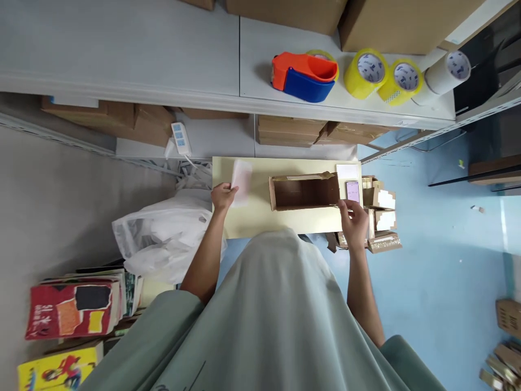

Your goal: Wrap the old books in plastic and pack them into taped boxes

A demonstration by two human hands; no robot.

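Observation:
A thin, pale pinkish-white flat sheet or packet (243, 176), smeared by motion, stands at the left of a cream-coloured table (256, 222). My left hand (223, 195) is closed on its near left edge, thumb on top. Towards the table's right side lies a brown cardboard box (305, 207), its top open and its inside dark. My right hand (353, 220) pinches the box at its near right corner; the fingertips are small in the picture. Beyond that hand, a phone (352, 191) with a lit screen lies beside a white paper or pad (347, 171).
On the shelf (163, 54) above are an orange and blue tape dispenser (305, 76) and several tape rolls (366, 73). A white plastic bag (171, 228) sits left of the table, near stacked magazines (73, 309). Small cartons (382, 220) are piled at the right.

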